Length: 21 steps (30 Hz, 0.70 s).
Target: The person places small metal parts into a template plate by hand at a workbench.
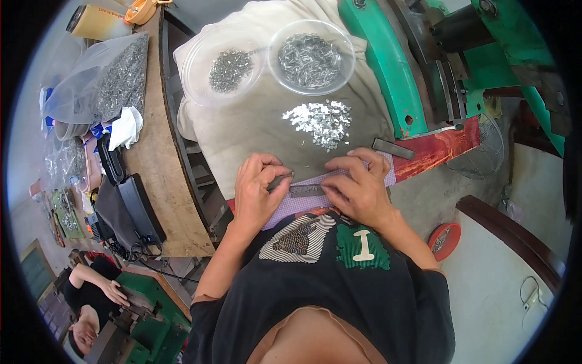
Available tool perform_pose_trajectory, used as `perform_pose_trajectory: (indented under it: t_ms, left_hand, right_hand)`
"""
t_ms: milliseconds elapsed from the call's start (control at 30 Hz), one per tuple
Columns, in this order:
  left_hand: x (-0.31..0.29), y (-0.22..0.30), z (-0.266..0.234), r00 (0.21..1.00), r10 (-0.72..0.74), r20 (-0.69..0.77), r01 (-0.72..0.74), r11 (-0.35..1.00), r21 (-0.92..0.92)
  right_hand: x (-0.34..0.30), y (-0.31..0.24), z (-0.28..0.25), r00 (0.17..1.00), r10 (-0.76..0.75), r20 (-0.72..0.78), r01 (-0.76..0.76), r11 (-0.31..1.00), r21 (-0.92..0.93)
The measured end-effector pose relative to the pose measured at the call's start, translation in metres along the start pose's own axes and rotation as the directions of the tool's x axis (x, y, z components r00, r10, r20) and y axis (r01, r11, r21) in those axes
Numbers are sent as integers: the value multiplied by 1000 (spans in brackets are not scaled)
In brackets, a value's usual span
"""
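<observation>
Green machine, beige cloth and grey bar.
Machine: upper right, beside the beige cloth. Beige cloth: across the middle, bearing two clear tubs side by side at its far end. Checked cloth: purple and white, along the near edge. Right tub: slim silvery parts. Left tub: smaller heap of metal bits. Right hand: thumb and fingertips clamped on the bar's right end. Left hand: thumb and forefinger drawn close near its left end; whether clamped on anything, cannot tell. Flakes: silvery, loose heap. Block: dark, oblong, just beyond the right hand. Bar: narrow, over the checked cloth, between the hands.
</observation>
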<state>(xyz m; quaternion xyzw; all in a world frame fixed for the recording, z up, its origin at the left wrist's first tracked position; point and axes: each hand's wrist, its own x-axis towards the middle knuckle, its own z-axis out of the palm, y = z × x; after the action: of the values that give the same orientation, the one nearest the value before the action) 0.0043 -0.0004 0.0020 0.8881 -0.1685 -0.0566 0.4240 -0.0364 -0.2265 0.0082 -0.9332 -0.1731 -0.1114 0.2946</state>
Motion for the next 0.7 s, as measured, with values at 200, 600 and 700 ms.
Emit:
perform_pose_trajectory:
  t_ms: [200, 600, 700]
  left_hand:
    - [0, 2, 0, 1000, 8, -6, -8, 1000, 21]
    - [-8, -3, 7, 999, -1, -35, 1, 1000, -13]
    - [-7, -2, 7, 998, 26, -52, -26, 1000, 12]
  right_hand:
    - [-7, -4, -3, 997, -26, 75, 25, 1000, 17]
    - [1, -3, -3, 995, 91, -32, -91, 996, 4]
    - [4, -3, -2, 995, 92, -46, -93, 995, -24]
